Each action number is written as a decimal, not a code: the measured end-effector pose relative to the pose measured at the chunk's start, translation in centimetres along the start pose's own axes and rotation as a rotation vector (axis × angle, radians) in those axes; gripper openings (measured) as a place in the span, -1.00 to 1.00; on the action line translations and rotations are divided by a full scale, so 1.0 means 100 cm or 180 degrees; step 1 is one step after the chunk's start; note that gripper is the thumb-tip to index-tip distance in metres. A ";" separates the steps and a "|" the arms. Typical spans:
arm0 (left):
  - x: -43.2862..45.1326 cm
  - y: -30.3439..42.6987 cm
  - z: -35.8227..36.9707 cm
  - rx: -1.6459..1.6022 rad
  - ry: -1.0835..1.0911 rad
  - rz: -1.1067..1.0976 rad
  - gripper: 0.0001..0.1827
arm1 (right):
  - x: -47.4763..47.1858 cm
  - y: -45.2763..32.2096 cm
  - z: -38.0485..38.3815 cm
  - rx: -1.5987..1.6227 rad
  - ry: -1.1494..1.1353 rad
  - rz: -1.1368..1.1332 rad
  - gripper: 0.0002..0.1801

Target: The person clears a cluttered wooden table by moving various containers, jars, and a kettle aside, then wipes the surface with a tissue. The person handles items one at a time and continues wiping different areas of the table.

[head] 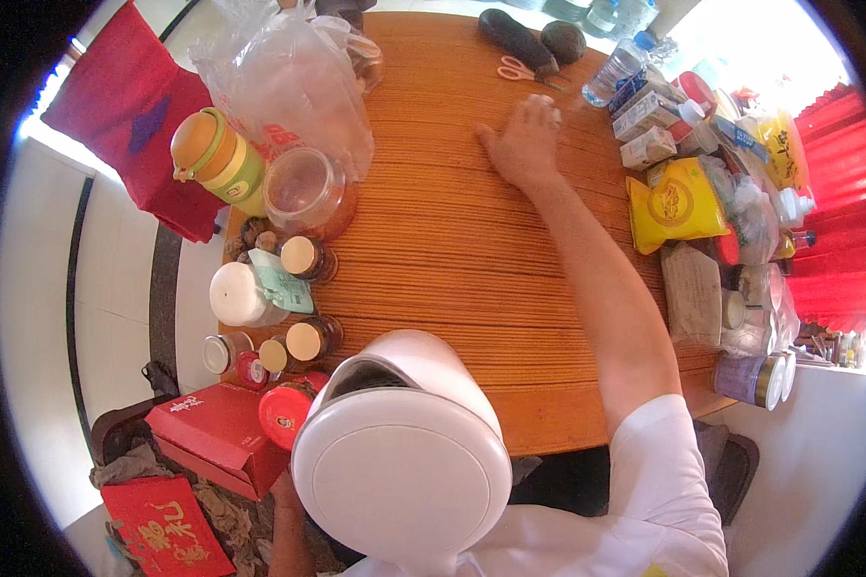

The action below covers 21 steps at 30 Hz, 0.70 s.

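My right hand [525, 148] reaches far across the wooden table [462, 238], palm down, thumb apart and fingers curled. A small white thing [554, 113], perhaps tissue, shows at its fingertips; most of it is hidden. Just beyond lie pink-handled scissors [516, 68]. Close below me, a white electric kettle [404, 469] covers the table's near edge, its lid towards me and its spout pointing away. At the kettle's left side, below a red box [220, 436], part of my left hand [286, 487] appears. Its fingers are hidden, so I cannot tell whether it grips anything.
Jars [314, 339], a plastic tub [303, 191], a green-yellow bottle [224, 159] and a plastic bag [296, 86] crowd the left side. Along the right stand cartons [646, 115], a water bottle [617, 68] and a yellow packet [677, 202]. An eggplant [516, 40] lies at the far end.
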State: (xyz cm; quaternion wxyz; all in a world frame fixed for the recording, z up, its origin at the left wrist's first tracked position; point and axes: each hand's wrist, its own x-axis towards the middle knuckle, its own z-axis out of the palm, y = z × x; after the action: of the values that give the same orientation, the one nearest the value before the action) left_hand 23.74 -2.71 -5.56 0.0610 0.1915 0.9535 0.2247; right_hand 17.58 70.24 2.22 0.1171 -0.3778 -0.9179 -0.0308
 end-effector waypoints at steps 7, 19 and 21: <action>-0.004 0.005 -0.014 0.0070 0.0227 0.0100 -0.70 | -0.018 -0.097 -0.025 0.0464 -0.0210 -0.0968 0.03; -0.039 0.236 -0.233 -0.0935 0.0967 0.1281 -0.82 | -0.130 -0.049 -0.056 0.0794 -0.0280 -0.1208 0.00; -0.014 0.273 -0.241 -0.0927 0.1251 0.1851 -0.77 | -0.152 -0.032 -0.059 0.0681 -0.0226 -0.1165 0.01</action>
State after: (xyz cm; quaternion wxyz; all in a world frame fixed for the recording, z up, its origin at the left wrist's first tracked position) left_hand 29.42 9.54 28.33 -0.1629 0.3967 0.8108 0.3983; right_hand 26.93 56.73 4.45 0.1165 -0.1911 -0.9728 0.0594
